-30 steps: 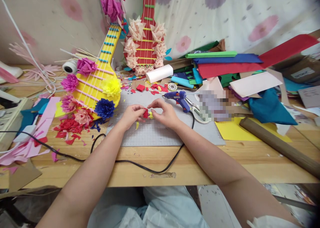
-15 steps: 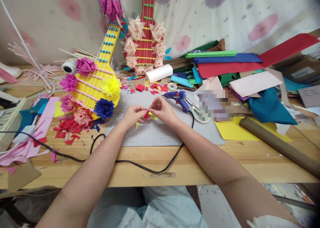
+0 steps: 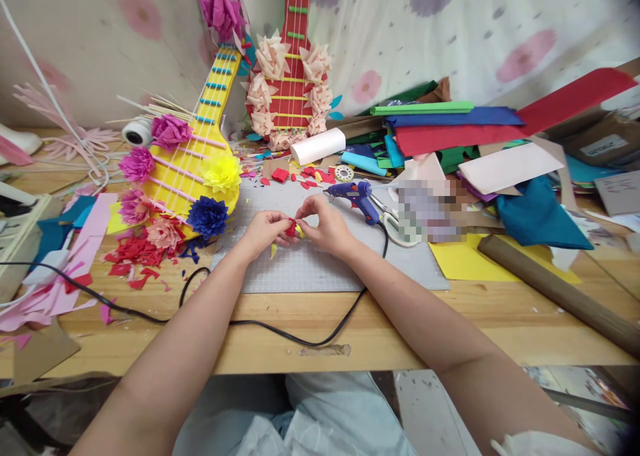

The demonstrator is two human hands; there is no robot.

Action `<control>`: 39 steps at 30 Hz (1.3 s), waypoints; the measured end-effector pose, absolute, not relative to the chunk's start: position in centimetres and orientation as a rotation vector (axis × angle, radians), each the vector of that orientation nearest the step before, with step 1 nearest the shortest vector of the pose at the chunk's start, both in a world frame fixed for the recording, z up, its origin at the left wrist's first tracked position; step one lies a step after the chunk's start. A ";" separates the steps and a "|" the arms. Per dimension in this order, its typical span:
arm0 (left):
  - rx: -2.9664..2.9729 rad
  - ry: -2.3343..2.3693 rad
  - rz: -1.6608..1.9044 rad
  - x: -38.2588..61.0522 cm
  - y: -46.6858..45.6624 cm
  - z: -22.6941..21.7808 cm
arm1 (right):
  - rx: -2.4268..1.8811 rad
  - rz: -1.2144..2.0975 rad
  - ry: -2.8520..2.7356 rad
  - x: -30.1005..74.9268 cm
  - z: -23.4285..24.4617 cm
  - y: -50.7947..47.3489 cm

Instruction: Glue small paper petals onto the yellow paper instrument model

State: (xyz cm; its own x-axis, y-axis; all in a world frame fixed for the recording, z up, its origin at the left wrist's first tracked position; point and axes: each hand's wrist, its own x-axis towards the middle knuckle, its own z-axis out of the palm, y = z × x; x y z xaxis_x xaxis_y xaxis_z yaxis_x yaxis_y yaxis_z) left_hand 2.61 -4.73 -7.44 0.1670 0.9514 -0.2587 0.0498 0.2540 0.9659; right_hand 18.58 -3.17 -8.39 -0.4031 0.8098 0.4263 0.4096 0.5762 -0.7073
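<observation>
Between my two hands is a small piece of red paper, with a bit of yellow paper showing beside it. My left hand pinches the red paper between thumb and fingers. My right hand touches it from the other side, thumb and forefinger bent in a pinch. Both hands are just above a grey cutting mat. A purple-blue glue gun lies on the mat right behind my right hand, and scissors lie to its right.
A yellow paper guitar with paper flowers leans at the left; a red one stands behind. Red scraps lie at left. Stacked coloured paper and a brown tube are at right. A black cord crosses the table front.
The red paper shows more between my fingers and looks more bunched. My right hand has shifted and turned slightly, its fingers pinching close to the paper. Less yellow shows now.
</observation>
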 end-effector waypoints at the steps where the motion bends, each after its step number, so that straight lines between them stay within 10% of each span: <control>1: 1.110 1.208 0.877 2.6 -4.7 -7.4 | -0.986 0.581 -2.067 18.6 -8.3 -3.2; 39: 1.117 1.231 0.915 2.8 -4.7 -7.7 | -1.068 0.744 -1.925 18.4 -7.9 -3.5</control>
